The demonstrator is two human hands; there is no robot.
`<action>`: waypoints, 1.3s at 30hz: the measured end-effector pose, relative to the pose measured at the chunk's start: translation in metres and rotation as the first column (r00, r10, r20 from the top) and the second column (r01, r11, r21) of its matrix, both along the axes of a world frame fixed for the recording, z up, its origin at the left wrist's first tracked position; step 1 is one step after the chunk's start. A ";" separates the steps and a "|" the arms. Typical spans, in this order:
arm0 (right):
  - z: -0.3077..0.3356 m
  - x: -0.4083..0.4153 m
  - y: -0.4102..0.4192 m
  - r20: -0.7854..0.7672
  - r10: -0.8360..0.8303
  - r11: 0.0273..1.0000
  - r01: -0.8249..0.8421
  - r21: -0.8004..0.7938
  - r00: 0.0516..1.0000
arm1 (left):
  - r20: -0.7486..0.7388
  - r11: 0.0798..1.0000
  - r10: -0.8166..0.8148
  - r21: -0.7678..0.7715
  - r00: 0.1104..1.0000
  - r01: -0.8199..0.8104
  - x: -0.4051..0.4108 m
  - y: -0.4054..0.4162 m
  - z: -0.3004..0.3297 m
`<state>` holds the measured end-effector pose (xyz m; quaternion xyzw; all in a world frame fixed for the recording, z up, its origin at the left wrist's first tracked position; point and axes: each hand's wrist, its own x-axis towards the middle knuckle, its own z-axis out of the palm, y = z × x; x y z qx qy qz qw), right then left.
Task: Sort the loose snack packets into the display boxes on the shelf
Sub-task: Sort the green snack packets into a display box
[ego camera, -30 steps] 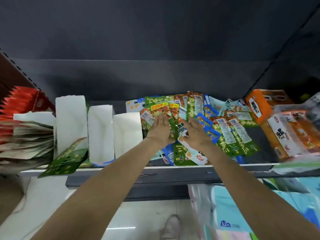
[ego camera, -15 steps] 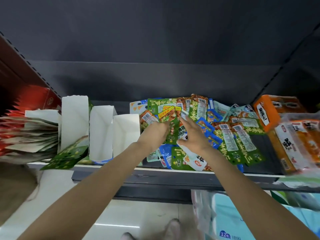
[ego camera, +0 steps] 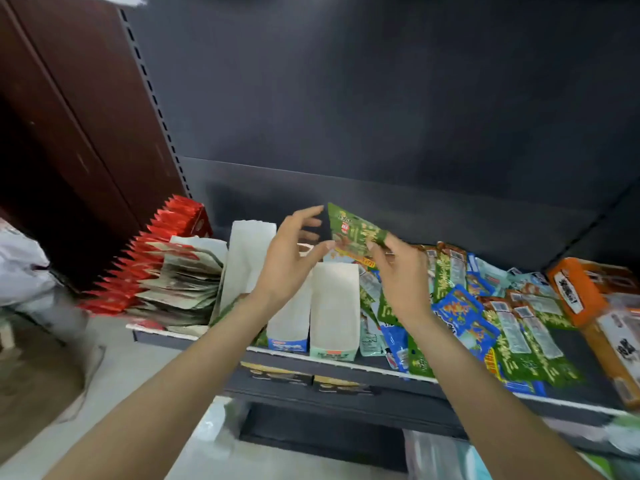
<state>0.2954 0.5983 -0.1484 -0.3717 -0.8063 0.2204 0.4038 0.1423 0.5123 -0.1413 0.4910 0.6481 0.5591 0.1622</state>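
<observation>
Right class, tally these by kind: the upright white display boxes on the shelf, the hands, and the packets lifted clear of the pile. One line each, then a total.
white display boxes: 3
hands, the left hand and the right hand: 2
green packet, pinched by the right hand: 1
Total: 6

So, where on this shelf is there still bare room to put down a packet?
A dark bare strip of shelf lies at the front right, between the green loose packets and the orange carton box. The white open display boxes look empty inside. The middle is crowded with overlapping packets; the left end is filled by red-edged packet rows.
</observation>
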 end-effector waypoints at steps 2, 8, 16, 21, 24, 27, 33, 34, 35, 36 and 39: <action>0.003 -0.026 -0.020 0.035 0.091 0.995 -0.089 -0.042 0.995 | -0.124 0.999 -0.002 0.031 0.992 0.006 -0.026 -0.022 0.005; -0.004 -0.099 -0.079 0.008 0.215 0.943 -0.206 -0.262 0.976 | -0.385 0.998 -0.054 -0.040 0.921 0.042 -0.100 -0.079 0.017; -0.024 -0.122 -0.107 0.144 0.076 0.955 -0.030 -0.295 0.987 | -0.578 0.960 -0.246 -0.256 0.779 0.113 -0.130 -0.111 0.007; -0.032 -0.114 -0.106 0.369 0.087 0.977 -0.006 -0.215 0.925 | -0.685 0.915 -0.332 -0.400 0.648 0.046 -0.128 -0.109 0.008; -0.039 -0.117 -0.107 0.451 0.179 0.957 -0.047 -0.288 0.874 | -0.694 0.887 -0.389 -0.459 0.606 0.045 -0.123 -0.108 0.002; -0.036 -0.120 -0.110 0.350 0.243 0.924 -0.105 -0.368 0.905 | -0.738 0.875 -0.417 -0.485 0.531 0.013 -0.119 -0.107 -0.010; -0.040 -0.092 -0.100 0.232 0.295 0.862 -0.154 -0.483 0.927 | -0.682 0.789 -0.502 -0.613 0.531 -0.041 -0.093 -0.092 -0.028; -0.042 -0.083 -0.095 0.205 0.268 0.866 -0.142 -0.480 0.941 | -0.663 0.803 -0.487 -0.595 0.569 -0.006 -0.086 -0.088 -0.028; -0.044 -0.071 -0.088 0.178 0.223 0.875 -0.117 -0.469 0.959 | -0.642 0.821 -0.467 -0.571 0.608 0.028 -0.077 -0.084 -0.026; -0.046 -0.059 -0.081 0.153 0.163 0.889 -0.078 -0.451 0.975 | -0.615 0.834 -0.451 -0.548 0.646 0.060 -0.068 -0.078 -0.025; -0.055 -0.016 -0.055 0.157 -0.042 0.908 0.103 -0.405 0.987 | -0.533 0.859 -0.437 -0.487 0.725 0.160 -0.029 -0.051 -0.024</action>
